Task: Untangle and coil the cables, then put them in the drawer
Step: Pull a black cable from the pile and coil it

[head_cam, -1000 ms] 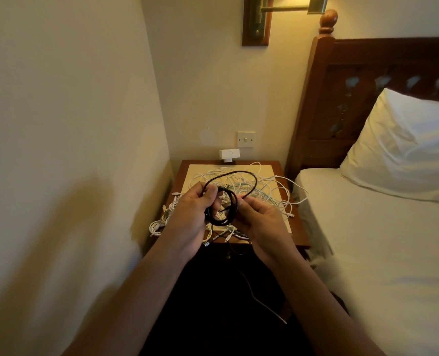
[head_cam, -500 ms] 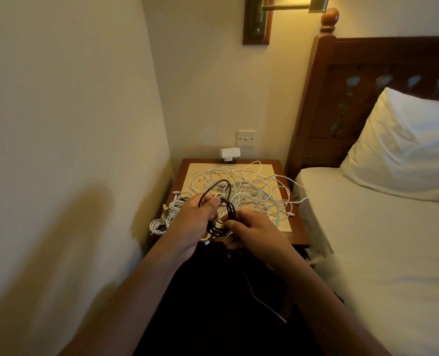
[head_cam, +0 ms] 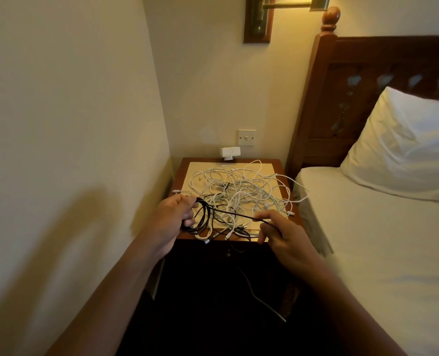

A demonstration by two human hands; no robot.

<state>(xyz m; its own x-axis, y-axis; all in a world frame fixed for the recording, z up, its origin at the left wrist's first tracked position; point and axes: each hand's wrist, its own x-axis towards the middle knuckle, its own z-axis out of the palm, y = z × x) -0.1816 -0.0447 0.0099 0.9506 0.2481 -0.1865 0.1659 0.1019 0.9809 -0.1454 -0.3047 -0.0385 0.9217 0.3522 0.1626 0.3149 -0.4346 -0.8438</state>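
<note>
Nightstand (head_cam: 183, 176): white cables (head_cam: 239, 191) tangled; we've barely begun.
Left hand (head_cam: 172, 217): clasps black cable (head_cam: 203, 219) loops.
Right hand (head_cam: 282, 235): pinches its tail.

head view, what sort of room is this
Most likely a bedroom, possibly in a hotel: a bed with a white pillow and carved wooden headboard, a bedside table heaped with tangled cables, and a brass wall lamp above it.
</note>
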